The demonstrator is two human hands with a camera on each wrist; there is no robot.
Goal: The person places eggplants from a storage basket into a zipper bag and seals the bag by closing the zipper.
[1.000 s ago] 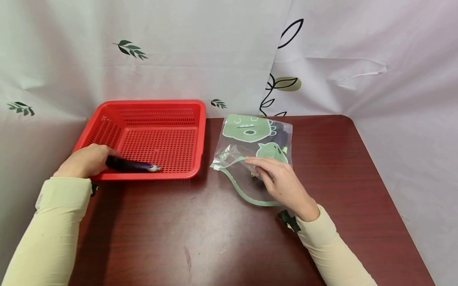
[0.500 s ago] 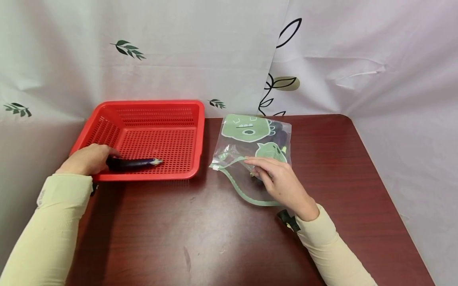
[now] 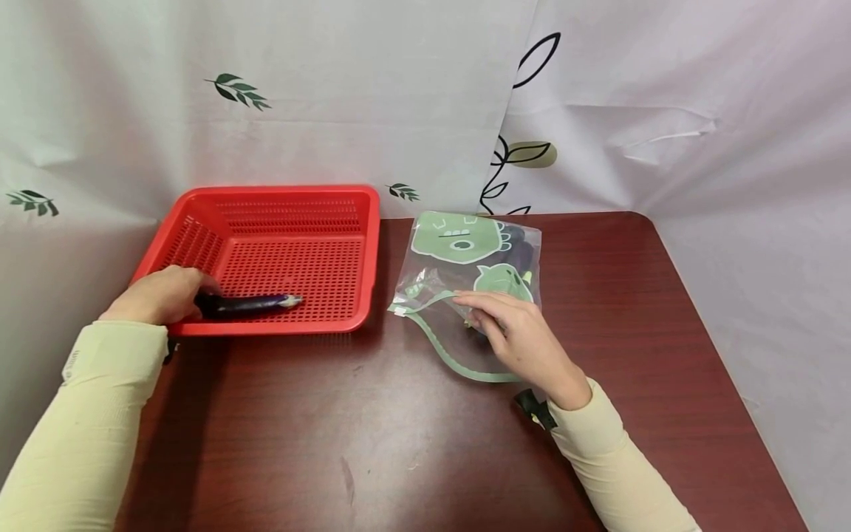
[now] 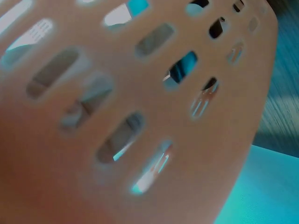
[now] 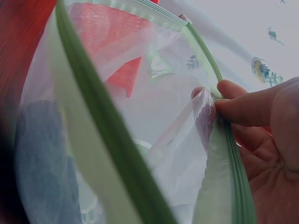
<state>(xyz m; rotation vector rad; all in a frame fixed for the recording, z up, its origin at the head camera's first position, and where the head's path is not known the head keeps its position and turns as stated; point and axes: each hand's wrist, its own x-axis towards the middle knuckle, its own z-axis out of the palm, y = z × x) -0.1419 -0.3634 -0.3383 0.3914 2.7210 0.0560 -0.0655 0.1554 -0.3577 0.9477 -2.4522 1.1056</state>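
Note:
In the head view my left hand (image 3: 159, 294) reaches over the near left corner of a red plastic basket (image 3: 369, 255) and grips a dark purple eggplant (image 3: 249, 305) by one end. The eggplant's pale stem end points right, low in the basket. My right hand (image 3: 528, 340) pinches the green-edged mouth of a clear zip bag (image 3: 435, 277) printed with green cartoon shapes. Seen from the right wrist, thumb and fingers hold one zip strip (image 5: 233, 154) apart from the other, so the bag's mouth gapes. Dark eggplants (image 3: 521, 255) show through the bag's plastic.
Both bag and basket lie on a dark red-brown wooden table (image 3: 346, 436). A white cloth with leaf prints (image 3: 319, 111) hangs behind and at the sides. The basket's slotted wall (image 4: 140, 93) fills most of the left wrist view, hiding the left fingers.
The eggplant's stem end has swung slightly away from the basket's near rim, with the left hand still gripping the other end. My right hand and the bag have stayed put.

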